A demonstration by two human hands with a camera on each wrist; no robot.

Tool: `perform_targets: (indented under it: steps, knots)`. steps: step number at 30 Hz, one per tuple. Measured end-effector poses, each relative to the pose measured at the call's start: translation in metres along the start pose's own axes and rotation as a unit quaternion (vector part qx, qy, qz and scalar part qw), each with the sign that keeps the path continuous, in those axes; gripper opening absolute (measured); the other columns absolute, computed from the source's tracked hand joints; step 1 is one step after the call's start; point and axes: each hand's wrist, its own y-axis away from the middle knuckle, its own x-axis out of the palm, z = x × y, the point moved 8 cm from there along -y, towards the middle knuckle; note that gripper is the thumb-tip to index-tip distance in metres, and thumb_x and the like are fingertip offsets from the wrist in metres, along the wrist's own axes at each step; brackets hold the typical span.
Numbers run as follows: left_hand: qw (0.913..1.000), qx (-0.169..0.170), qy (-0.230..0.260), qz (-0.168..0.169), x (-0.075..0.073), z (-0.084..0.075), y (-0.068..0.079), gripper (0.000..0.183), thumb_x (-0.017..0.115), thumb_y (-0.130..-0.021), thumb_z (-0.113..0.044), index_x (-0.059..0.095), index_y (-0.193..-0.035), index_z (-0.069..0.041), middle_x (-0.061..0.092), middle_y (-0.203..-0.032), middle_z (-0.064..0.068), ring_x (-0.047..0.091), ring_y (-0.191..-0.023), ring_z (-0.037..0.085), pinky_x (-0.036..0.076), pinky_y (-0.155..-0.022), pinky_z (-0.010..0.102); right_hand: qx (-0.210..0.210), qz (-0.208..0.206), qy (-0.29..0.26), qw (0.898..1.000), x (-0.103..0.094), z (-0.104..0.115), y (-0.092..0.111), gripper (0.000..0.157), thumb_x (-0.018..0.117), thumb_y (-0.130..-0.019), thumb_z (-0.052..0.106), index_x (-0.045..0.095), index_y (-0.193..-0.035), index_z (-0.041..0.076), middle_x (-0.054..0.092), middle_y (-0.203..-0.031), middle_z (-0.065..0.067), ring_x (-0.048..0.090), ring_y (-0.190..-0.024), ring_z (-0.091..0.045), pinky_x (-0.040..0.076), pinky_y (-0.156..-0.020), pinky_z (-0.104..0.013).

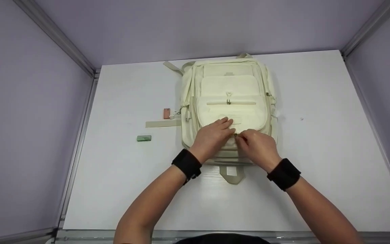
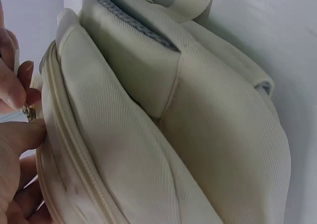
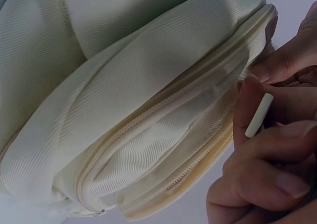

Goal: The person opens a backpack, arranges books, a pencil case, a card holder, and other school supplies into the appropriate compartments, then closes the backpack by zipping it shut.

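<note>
A cream backpack (image 1: 234, 118) lies on its back on the white table, its top handle (image 1: 233, 178) toward me. At the near edge of its front pocket, my right hand (image 1: 257, 147) pinches a zipper pull (image 3: 259, 115); its pale tip sticks out between curled fingers in the right wrist view. The metal zipper slider (image 2: 28, 111) shows between both hands in the left wrist view. My left hand (image 1: 212, 139) rests on the front pocket, fingers extended over the fabric, with its thumb (image 2: 27, 135) pressing right beside the slider.
Left of the backpack lie a small green box (image 1: 144, 138), a small reddish box (image 1: 167, 113) and a loose strap (image 1: 163, 124). A tiny scrap (image 1: 301, 119) lies to the right. Pale panels (image 1: 25, 128) wall the table (image 1: 323, 189) at the back and sides.
</note>
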Motion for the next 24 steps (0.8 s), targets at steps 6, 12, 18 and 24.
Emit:
perform_targets:
  steps: [6, 12, 18, 24]
  knots:
    - [0.9998, 0.014, 0.007, -0.014, -0.006, 0.009, 0.011, 0.027, 0.065, -0.103, -0.023, 0.072, -0.129, -0.019, 0.061, -0.143, 0.002, 0.054, -0.135, 0.018, 0.05, -0.101, 0.03, 0.01, 0.01, -0.008, 1.0, -0.002, -0.005, 0.001, 0.02, 0.066, -0.101, 0.026, 0.079, -0.1, 0.011, 0.071, -0.087, -0.001, 0.064, -0.068, -0.016, 0.053, -0.061, -0.041]
    - [0.9995, -0.018, 0.026, -0.003, -0.012, 0.029, 0.024, 0.029, 0.067, -0.101, -0.025, 0.073, -0.129, -0.018, 0.061, -0.143, 0.002, 0.054, -0.135, 0.018, 0.047, -0.106, 0.032, 0.013, 0.012, -0.013, 1.0, -0.004, -0.006, 0.003, 0.019, 0.067, -0.101, 0.026, 0.079, -0.1, 0.011, 0.069, -0.083, 0.001, 0.06, -0.065, -0.015, 0.05, -0.058, -0.039]
    - [0.9981, -0.037, 0.048, -0.011, -0.013, 0.042, 0.034, 0.029, 0.069, -0.1, -0.023, 0.074, -0.127, -0.017, 0.061, -0.142, 0.0, 0.054, -0.135, 0.016, 0.045, -0.107, 0.032, 0.015, 0.013, -0.019, 1.0, -0.005, -0.004, 0.005, 0.019, 0.066, -0.101, 0.026, 0.079, -0.098, 0.012, 0.068, -0.082, 0.002, 0.059, -0.065, -0.014, 0.049, -0.058, -0.039]
    - [0.9977, -0.036, 0.046, -0.035, -0.013, 0.042, 0.035, 0.025, 0.07, -0.099, -0.023, 0.076, -0.123, -0.017, 0.063, -0.139, 0.0, 0.055, -0.133, 0.015, 0.049, -0.103, 0.031, 0.0, 0.007, -0.008, 1.0, -0.001, 0.004, 0.004, 0.019, 0.065, -0.101, 0.022, 0.077, -0.092, 0.011, 0.066, -0.079, 0.002, 0.058, -0.064, -0.014, 0.048, -0.056, -0.037]
